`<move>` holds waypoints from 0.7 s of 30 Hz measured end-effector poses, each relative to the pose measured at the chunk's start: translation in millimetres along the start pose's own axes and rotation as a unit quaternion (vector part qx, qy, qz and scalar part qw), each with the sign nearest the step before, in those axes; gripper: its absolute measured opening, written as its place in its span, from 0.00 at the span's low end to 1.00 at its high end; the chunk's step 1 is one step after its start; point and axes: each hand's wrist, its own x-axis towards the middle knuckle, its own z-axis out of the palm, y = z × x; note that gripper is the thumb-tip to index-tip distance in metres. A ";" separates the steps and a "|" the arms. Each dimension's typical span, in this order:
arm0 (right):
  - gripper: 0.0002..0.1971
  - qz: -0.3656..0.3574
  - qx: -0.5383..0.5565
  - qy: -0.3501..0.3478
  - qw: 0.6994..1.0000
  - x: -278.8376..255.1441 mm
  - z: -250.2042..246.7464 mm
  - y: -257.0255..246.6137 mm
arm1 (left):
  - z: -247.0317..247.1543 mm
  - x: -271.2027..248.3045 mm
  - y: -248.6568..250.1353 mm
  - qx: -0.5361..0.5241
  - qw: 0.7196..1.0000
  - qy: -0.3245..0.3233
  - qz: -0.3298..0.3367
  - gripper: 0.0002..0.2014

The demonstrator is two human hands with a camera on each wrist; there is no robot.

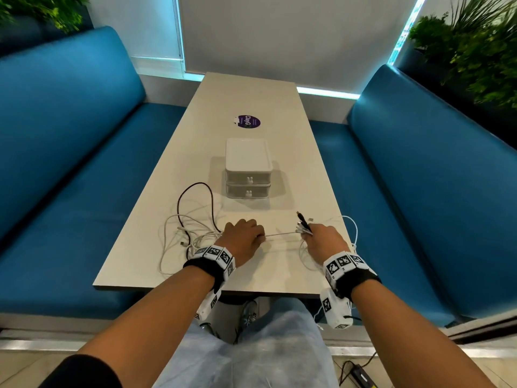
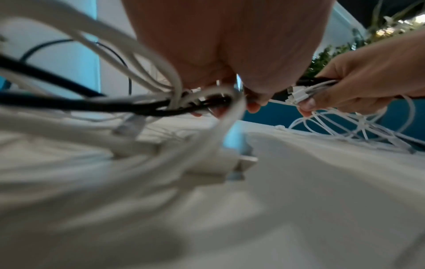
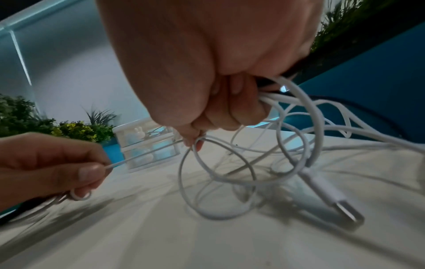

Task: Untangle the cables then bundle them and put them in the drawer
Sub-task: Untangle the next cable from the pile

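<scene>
White and black cables (image 1: 193, 228) lie partly sorted: the right hand (image 1: 321, 240) is curled round a gathered cluster of plug ends (image 1: 303, 226), while the left hand (image 1: 244, 233) pinches one white strand (image 1: 281, 234) stretched between them. Loose loops sprawl at nine o'clock, unbundled. Both drawers of the small clear drawer unit (image 1: 248, 169), at twelve o'clock, look closed. Beige laminate worktop (image 1: 251, 102), blue booth seats (image 1: 70, 121) either side.

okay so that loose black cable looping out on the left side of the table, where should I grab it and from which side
Probably near the top of its arch, coming from above: the black cable loops away from the white cables toward the drawer unit, so that stretch lies alone on the table. Lower down it runs into the tangle by the left hand.
</scene>
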 end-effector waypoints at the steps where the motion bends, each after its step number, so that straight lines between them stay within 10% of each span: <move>1: 0.15 0.014 0.001 0.000 1.000 0.3 -1.8 4.3 | 0.6 -1.2 -2.2 0.000 1.000 0.003 -0.004 0.12; 21: 0.14 -0.106 0.091 -0.024 0.990 -14.1 19.3 -47.9 | 3.4 1.2 18.0 0.120 0.992 -0.011 0.025 0.09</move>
